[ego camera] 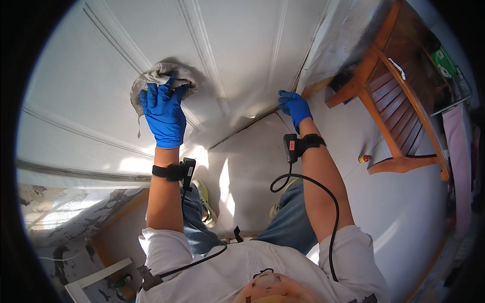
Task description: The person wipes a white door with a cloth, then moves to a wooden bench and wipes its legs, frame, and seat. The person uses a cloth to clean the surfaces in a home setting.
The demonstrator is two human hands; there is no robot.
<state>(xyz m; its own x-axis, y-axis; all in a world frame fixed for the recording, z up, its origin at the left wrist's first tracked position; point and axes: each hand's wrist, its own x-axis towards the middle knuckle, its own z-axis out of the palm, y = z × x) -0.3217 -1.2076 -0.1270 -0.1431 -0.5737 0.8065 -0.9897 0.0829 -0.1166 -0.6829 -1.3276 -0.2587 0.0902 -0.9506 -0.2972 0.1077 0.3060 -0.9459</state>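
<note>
My left hand, in a blue glove, presses a crumpled grey cloth against a white panelled door, with its fingers spread over the cloth. One corner of the cloth hangs down at the left. My right hand, also gloved in blue, is by the lower right corner of the door, near the frame, with its fingers partly bent. No object shows in it. Whether its fingertips touch the door cannot be told. Each forearm wears a strapped black device with a cable.
A wooden chair with a slatted part lies or stands to the right. A small red and yellow object is on the pale floor near it. At the lower left are a wall with peeling paint and a white frame.
</note>
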